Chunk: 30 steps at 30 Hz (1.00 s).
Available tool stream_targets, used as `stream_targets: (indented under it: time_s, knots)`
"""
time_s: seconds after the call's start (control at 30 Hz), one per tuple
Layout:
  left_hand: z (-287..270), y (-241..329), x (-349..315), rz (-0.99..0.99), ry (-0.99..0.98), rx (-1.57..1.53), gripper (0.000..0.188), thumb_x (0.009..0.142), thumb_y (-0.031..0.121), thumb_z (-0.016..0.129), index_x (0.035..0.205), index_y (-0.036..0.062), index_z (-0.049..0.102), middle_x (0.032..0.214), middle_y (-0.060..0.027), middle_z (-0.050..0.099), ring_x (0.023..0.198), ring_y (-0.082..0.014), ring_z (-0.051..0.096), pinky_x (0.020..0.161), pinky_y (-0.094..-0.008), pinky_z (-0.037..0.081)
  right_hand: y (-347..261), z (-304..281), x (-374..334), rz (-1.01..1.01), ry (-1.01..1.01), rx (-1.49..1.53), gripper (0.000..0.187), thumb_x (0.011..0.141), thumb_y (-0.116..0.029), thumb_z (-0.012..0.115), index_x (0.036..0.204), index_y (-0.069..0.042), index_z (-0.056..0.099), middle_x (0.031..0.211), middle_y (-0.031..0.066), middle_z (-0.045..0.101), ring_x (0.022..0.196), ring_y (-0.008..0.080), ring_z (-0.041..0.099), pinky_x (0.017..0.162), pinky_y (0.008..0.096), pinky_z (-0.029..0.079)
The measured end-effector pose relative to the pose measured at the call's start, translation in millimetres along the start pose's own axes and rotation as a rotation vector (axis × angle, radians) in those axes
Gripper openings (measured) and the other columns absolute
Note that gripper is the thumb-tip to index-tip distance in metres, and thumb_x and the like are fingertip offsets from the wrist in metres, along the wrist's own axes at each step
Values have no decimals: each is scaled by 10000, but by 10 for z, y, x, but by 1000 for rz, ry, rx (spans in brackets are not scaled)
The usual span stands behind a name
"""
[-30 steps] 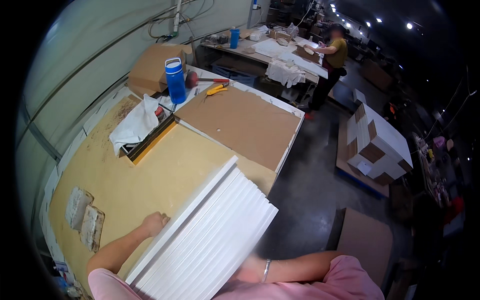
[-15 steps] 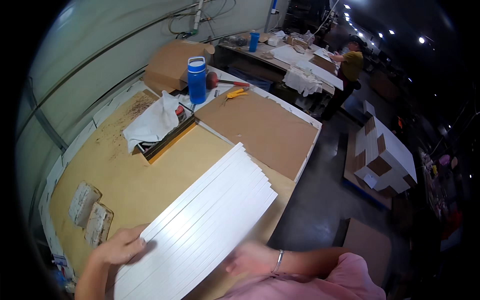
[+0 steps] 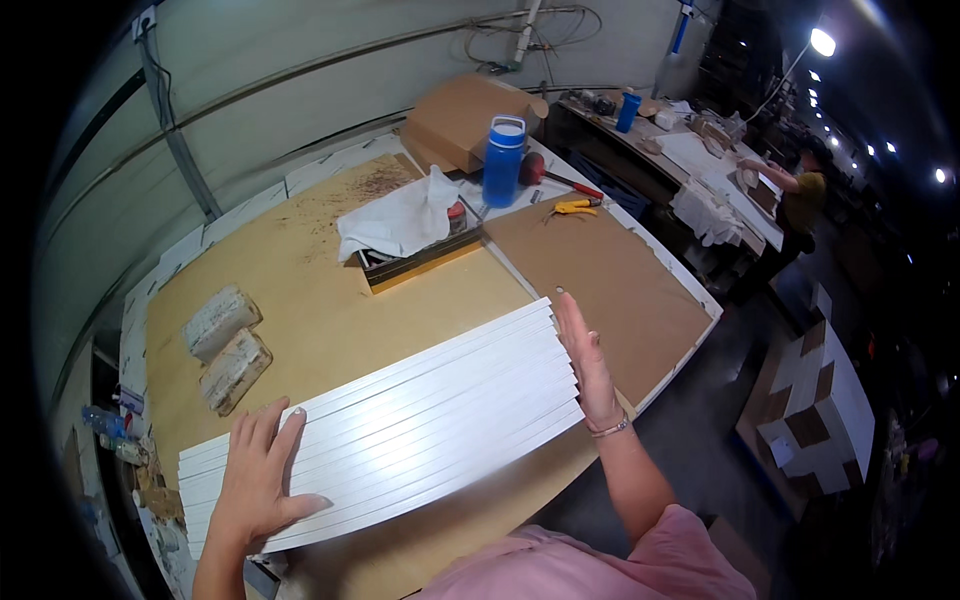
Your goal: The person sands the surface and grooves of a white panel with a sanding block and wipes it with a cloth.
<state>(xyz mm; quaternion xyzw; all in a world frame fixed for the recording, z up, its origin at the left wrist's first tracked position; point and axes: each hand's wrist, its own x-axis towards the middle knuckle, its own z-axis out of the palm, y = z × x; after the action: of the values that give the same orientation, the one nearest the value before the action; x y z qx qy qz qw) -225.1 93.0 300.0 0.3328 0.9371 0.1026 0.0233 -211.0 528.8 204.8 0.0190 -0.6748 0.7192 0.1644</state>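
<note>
A row of several long white strips (image 3: 430, 400) lies side by side across the near part of the table. My left hand (image 3: 262, 470) rests on top of the strips toward their left end, its fingers spread and thumb apart. Against their uneven right ends stands my right hand (image 3: 588, 365), palm turned to the strips and fingers stretched out. A bracelet circles the right wrist. Two worn, whitish blocks (image 3: 228, 345) sit on the tan board beyond my left hand.
Farther back are a tray (image 3: 420, 262) with a white cloth (image 3: 400, 215), a blue bottle (image 3: 503, 165), yellow-handled pliers (image 3: 575, 207) and a cardboard box (image 3: 465, 115). Brown cardboard (image 3: 600, 270) covers the table's right side. Another person (image 3: 800, 195) works at a farther table; a white-and-brown stack (image 3: 815, 415) stands right.
My right hand has gone from the strips' near edge to their right ends. The strips lie less slanted, their ends more even. My left hand lies flatter on top; the view has shifted.
</note>
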Motion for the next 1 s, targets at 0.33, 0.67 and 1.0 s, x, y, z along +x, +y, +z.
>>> stream_targets:
  time_s: [0.33,0.67,1.0]
  knots:
    - [-204,-806,-1186,-432,558,-181,711,990,567,460,1466,40,469,1482,-179,479,1403,-359,400,1185,-479,232,172,12,115,-49,-115,112,958,976,-728,296,1602,-24,121,1639,153,221,1517,265,203,1230,395,154]
    - [902,-1344,-2148,-335,1003,-1375,954,980,737,206,1538,-33,291,1576,-236,341,1478,-330,313,1232,-441,179,15,248,56,16,5,294,927,978,-736,235,1592,-42,206,1602,144,304,1491,271,267,1214,406,208]
    - [659,-1062,-1526,-146,965,-1680,1130,895,843,221,1576,-52,114,1639,-238,185,1507,-334,233,1228,-411,171,208,-19,109,25,-222,432,1077,892,-833,316,1615,-80,52,1673,103,149,1526,254,191,1238,417,150]
